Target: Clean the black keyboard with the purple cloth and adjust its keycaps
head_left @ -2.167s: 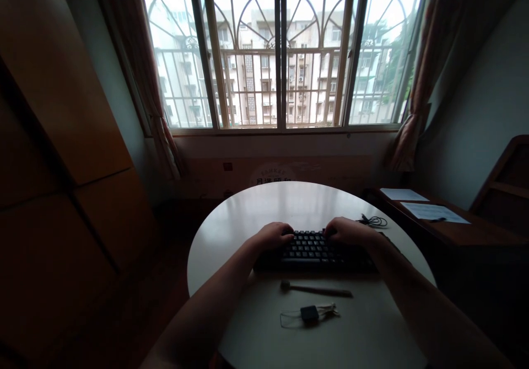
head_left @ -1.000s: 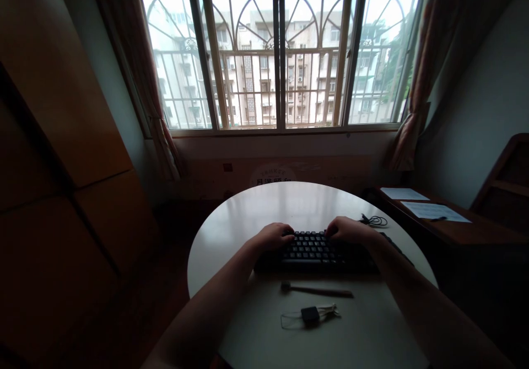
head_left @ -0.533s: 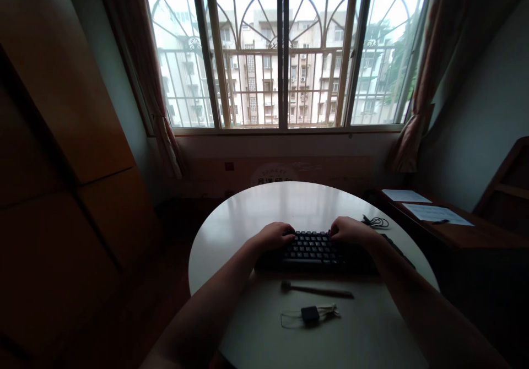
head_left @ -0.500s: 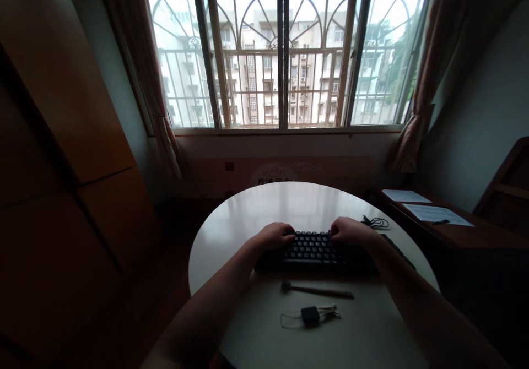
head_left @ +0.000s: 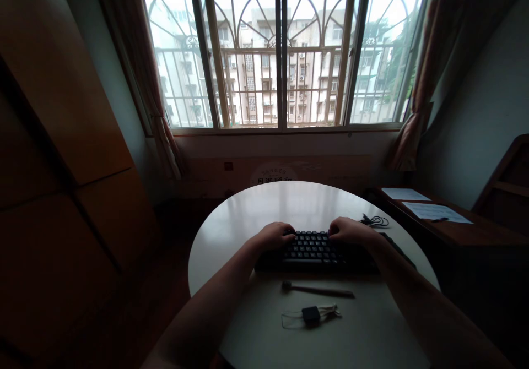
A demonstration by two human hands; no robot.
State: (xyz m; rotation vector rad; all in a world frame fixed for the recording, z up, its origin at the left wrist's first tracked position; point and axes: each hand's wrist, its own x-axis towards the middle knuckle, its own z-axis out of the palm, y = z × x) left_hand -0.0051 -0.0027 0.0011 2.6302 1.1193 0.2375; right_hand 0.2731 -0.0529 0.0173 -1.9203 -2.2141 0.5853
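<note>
A black keyboard point(head_left: 314, 250) lies on the round white table point(head_left: 231, 220). My left hand point(head_left: 275, 235) is closed at its far left part, the thumb by the top keys and the other fingers curled over the far edge. Farther right, my right hand point(head_left: 350, 231) grips the same far edge with bent fingers; some fingertips are hidden. Nearer to me lies a small brush point(head_left: 318, 289) with dark bristles and a slim wooden handle. Below it rests a wire keycap puller point(head_left: 311, 315) with a black block body and pale wire loops.
A coiled black cable point(head_left: 375, 221) lies behind my right wrist. To the right stands a brown wooden table point(head_left: 467, 237) bearing paper sheets point(head_left: 436, 212) and a dark pen point(head_left: 440, 220). A wooden cabinet point(head_left: 91, 110) is at the left, and a barred window point(head_left: 281, 60) lies ahead.
Both hands stay in place on the keyboard, and nothing on the table has moved. Only the camera view has shifted very slightly.
</note>
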